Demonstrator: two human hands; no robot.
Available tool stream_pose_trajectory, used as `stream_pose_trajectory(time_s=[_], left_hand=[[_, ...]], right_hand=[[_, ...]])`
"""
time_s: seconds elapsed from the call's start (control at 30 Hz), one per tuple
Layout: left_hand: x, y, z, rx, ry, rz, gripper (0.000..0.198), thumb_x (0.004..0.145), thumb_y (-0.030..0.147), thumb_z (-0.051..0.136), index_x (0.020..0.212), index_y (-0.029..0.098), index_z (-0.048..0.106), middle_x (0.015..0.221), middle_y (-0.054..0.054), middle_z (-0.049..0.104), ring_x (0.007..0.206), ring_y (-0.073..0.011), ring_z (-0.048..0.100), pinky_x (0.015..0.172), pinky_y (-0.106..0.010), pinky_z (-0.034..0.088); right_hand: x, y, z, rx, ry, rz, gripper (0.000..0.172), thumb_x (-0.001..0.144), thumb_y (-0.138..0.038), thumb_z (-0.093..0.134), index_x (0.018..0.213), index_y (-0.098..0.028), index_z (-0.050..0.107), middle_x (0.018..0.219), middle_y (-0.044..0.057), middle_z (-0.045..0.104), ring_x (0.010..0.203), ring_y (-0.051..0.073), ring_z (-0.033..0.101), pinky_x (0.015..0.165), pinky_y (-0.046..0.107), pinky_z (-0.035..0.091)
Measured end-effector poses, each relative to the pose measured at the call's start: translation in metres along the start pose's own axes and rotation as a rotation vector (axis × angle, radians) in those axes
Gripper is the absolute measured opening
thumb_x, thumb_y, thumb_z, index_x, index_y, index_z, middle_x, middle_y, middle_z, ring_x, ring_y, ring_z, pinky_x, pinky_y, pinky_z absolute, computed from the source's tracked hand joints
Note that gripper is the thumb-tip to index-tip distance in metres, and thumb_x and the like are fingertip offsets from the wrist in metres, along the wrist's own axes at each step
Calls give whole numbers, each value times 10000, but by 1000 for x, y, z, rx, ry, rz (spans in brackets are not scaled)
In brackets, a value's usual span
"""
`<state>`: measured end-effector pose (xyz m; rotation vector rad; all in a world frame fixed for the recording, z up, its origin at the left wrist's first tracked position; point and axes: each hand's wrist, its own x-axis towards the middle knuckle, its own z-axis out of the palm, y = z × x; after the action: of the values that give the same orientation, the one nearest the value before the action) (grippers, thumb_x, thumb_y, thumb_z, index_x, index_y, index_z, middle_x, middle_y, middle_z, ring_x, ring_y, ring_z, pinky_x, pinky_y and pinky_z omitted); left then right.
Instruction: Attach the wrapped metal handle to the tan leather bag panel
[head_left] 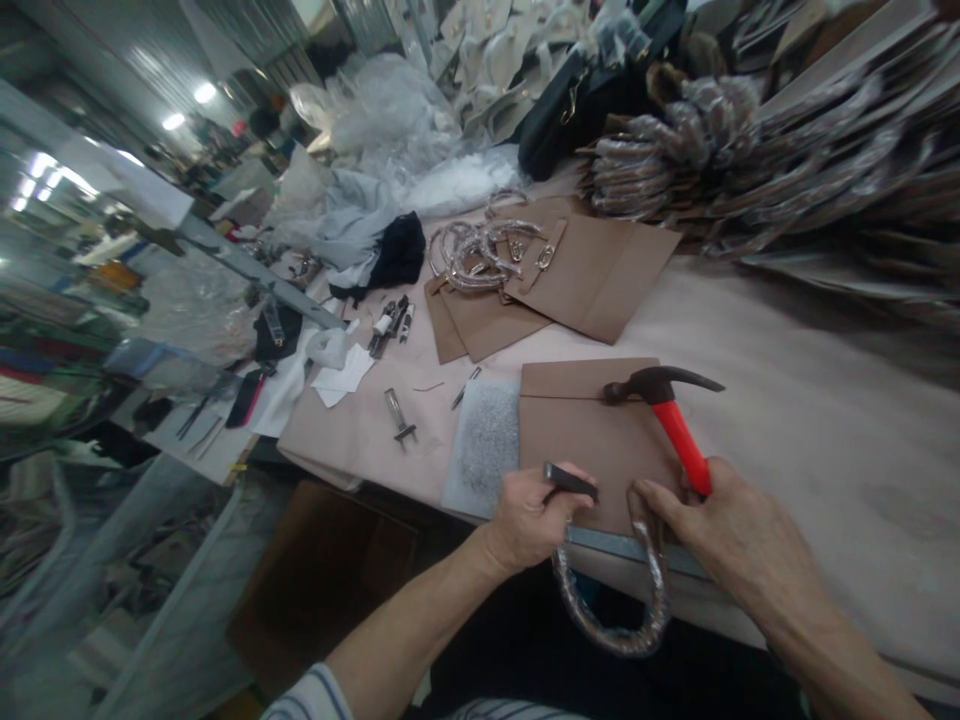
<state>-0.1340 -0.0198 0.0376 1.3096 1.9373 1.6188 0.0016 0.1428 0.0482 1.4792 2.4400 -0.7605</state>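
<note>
My left hand (531,518) is closed in a pinch on a small dark flat tool (571,482) held against the near edge of a tan leather bag (592,440). My right hand (720,530) grips the red handle of a hammer (679,420), whose dark head rests over the bag's upper right corner. The thumb of that hand lies by the bag's plastic-wrapped handle (622,610), which loops down over the table edge.
A grey foam pad (486,445) lies left of the bag. Further back are several tan bags (570,280) with wrapped handles, small metal tools (394,325), a metal punch (400,415), white paper, dark cloth and stacked bags (787,160) at the right.
</note>
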Motion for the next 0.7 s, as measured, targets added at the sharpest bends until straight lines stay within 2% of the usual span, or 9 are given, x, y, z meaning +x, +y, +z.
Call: stream_pose_trajectory(time_s=[0.23, 0.7], left_hand=[[1, -1, 8, 29, -39, 14, 112, 878, 179, 647, 937, 148, 737, 922, -64, 773, 838, -168, 734, 786, -241, 584], [1, 1, 8, 80, -89, 38, 112, 870, 154, 634, 937, 145, 723, 906, -54, 767, 829, -159, 728, 777, -228, 569]], right_hand=[[0, 2, 1, -28, 9, -7, 430, 817, -677, 506, 879, -258, 431, 666, 37, 547, 654, 281, 542, 581, 347, 369], [-3, 0, -2, -25, -2, -37, 403, 855, -636, 512, 925, -242, 457, 707, 51, 570, 690, 286, 570, 582, 334, 367]])
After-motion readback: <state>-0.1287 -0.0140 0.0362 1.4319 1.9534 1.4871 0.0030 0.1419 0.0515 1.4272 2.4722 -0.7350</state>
